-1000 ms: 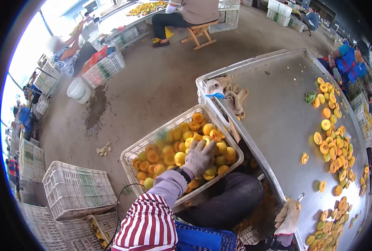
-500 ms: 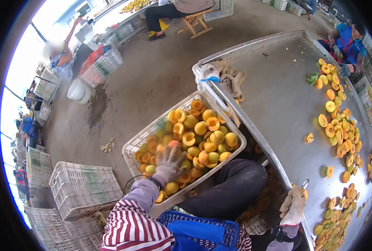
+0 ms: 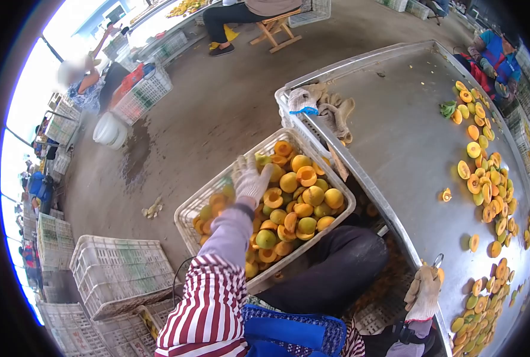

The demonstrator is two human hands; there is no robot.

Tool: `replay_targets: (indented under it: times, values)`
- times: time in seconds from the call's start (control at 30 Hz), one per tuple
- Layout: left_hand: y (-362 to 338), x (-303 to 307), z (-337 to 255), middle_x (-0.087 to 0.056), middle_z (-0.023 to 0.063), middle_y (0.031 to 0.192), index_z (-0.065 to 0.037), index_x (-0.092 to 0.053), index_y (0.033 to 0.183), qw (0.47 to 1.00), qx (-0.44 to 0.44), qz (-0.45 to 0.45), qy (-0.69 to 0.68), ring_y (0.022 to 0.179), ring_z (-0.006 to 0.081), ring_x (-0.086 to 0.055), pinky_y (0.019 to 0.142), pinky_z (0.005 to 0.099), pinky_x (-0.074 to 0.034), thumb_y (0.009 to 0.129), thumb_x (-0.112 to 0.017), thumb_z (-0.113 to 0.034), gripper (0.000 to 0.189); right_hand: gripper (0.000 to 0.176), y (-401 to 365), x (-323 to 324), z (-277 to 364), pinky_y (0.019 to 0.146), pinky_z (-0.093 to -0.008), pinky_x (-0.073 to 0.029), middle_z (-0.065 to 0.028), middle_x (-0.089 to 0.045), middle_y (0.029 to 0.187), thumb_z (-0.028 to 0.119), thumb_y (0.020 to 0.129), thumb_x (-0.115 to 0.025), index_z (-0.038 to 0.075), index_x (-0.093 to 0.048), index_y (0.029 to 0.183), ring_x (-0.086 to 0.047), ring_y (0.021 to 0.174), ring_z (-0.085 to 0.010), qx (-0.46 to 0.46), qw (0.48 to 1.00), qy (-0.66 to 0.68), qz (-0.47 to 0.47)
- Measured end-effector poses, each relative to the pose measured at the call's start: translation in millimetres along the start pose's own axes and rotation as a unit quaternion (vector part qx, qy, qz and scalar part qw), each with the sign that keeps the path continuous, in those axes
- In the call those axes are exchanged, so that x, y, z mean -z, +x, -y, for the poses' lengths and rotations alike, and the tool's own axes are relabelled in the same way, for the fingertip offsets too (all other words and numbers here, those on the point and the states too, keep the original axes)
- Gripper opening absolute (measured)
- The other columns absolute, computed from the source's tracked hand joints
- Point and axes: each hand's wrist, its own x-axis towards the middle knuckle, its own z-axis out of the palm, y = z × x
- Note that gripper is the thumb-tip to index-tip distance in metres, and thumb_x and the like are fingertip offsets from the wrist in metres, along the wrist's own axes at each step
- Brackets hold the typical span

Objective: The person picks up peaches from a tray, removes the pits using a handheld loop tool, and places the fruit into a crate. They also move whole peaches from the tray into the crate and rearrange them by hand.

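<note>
The person's left hand, in a pale knitted work glove, is palm down with its fingers spread, pinching nothing that shows; whether the fingertips touch fruit is unclear. It hangs over the far side of a tilted, rectangular, off-white plastic crate filled with yellow-orange, apricot-like fruit, many pieces cut in half and hollow.

The right hand, in a beige glove, is at the table edge, its fingers drawn together. A small bright metal loop sticks out past them, apparently part of something held; the rest is hidden.

Each piece of fruit is probably light and easily bruised, its cut face wet and slippery, so the rounded skin side is the safer hold, cupped rather than squeezed. The filled crate looks stiff and likely heavy, best held by opposite rims.

On the crate's right runs the raised rim of a broad, grey metal table, a hard edge close by. More fruit halves lie along its far side; its middle is largely bare. A leg in dark trousers closes off the crate's near side. Beyond its far side, brown floor gives open room, bounded leftward by stacked off-white crates.
</note>
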Motion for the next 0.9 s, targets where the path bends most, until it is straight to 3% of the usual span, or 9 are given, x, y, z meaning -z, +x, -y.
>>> replay_targets:
  times: [0.17,0.23,0.3,0.43,0.5,0.57,0.63,0.77,0.9]
  values:
    - [44.3,-75.4,-48.2,-0.024,0.0103,0.165,-0.018,-0.029,0.157,0.946,-0.283,0.115,0.106,0.152,0.0387,-0.018,0.124,0.0524,-0.011,0.096,-0.051,-0.043,0.069,0.027,1.6,3.4,3.2,0.024,-0.0295,-0.029,-0.0012,-0.041,0.046,0.033,0.094,-0.056,0.013,-0.048,0.078,-0.038,0.028,-0.0137,-0.052,0.998,-0.015,0.015]
    - [61.3,-80.0,-59.8,-0.042,0.0128,0.155,-0.013,-0.047,0.146,0.968,-0.229,0.098,-0.024,0.147,0.0376,-0.032,0.119,0.0454,-0.029,0.097,-0.05,-0.032,0.052,0.018,-10.4,-3.1,19.0,0.025,-0.0287,-0.03,-0.0024,-0.041,0.046,0.026,0.091,-0.057,0.01,-0.05,0.086,-0.038,0.028,-0.014,-0.061,0.998,0.007,0.006]
    - [77.1,-61.3,-49.1,-0.046,0.0143,0.152,-0.011,-0.052,0.142,0.877,-0.148,0.295,-0.349,0.144,0.033,-0.038,0.116,0.0388,-0.034,0.095,-0.053,-0.036,0.054,0.014,-12.5,-2.5,22.3,0.025,-0.0278,-0.031,-0.0036,-0.041,0.046,0.018,0.088,-0.057,0.006,-0.051,0.093,-0.038,0.028,-0.0142,-0.065,0.997,0.035,0.002]
    - [-14.2,-37.3,-71.8,-0.052,0.0167,0.143,-0.017,-0.057,0.137,0.918,-0.392,-0.017,-0.055,0.136,0.0359,-0.046,0.111,0.0429,-0.042,0.088,-0.067,-0.03,0.052,0.019,-5.8,-1.0,12.2,0.026,-0.0262,-0.029,-0.001,-0.04,0.047,0.025,0.091,-0.057,0.009,-0.05,0.086,-0.035,0.029,-0.012,-0.049,0.998,0.046,0.022]
    - [-54.0,-46.0,-67.4,-0.054,0.0156,0.14,-0.016,-0.059,0.133,0.874,-0.472,0.115,0.004,0.132,0.037,-0.05,0.104,0.0458,-0.048,0.084,-0.072,-0.028,0.052,0.027,-8.3,-0.4,10.2,0.026,-0.0256,-0.027,0.0008,-0.039,0.047,0.033,0.094,-0.057,0.013,-0.048,0.078,-0.035,0.029,-0.011,-0.044,0.998,0.036,0.031]
    - [-62.0,-62.2,-64.8,-0.056,0.0153,0.137,-0.018,-0.058,0.133,0.882,-0.469,0.033,0.039,0.13,0.0362,-0.051,0.099,0.0458,-0.05,0.081,-0.072,-0.022,0.053,0.028,-10.3,-1.0,14.9,0.027,-0.0253,-0.027,0.0012,-0.038,0.047,0.033,0.094,-0.057,0.012,-0.048,0.078,-0.034,0.029,-0.0107,-0.027,0.999,0.031,0.024]
    - [-53.6,-64.0,-73.5,-0.057,0.0155,0.136,-0.019,-0.056,0.135,0.946,-0.278,0.129,-0.107,0.127,0.0349,-0.054,0.096,0.0478,-0.051,0.08,-0.071,-0.019,0.056,0.028,-9.6,-0.5,12.7,0.027,-0.0254,-0.028,0.0009,-0.039,0.047,0.033,0.095,-0.057,0.012,-0.049,0.078,-0.035,0.029,-0.0109,-0.026,0.999,0.029,0.01]
    - [-92.1,-74.2,-63.8,-0.059,0.0159,0.135,-0.011,-0.054,0.135,0.906,-0.422,-0.025,-0.033,0.125,0.0328,-0.057,0.103,0.0514,-0.045,0.082,-0.066,-0.015,0.055,0.028,-11.4,-3.1,17.3,0.027,-0.0259,-0.028,0.0001,-0.041,0.047,0.033,0.094,-0.056,0.012,-0.049,0.078,-0.036,0.029,-0.0116,-0.034,0.999,0.008,0.017]
    - [-105.9,-55.2,-63.4,-0.055,0.0168,0.142,-0.01,-0.053,0.135,0.894,-0.448,0.021,0.012,0.135,0.0329,-0.05,0.111,0.0516,-0.036,0.085,-0.062,-0.02,0.052,0.016,-15.9,-7.4,29.7,0.025,-0.0262,-0.031,-0.003,-0.045,0.047,0.019,0.089,-0.059,0.005,-0.054,0.094,-0.038,0.028,-0.0126,-0.106,0.994,0.021,0.005]
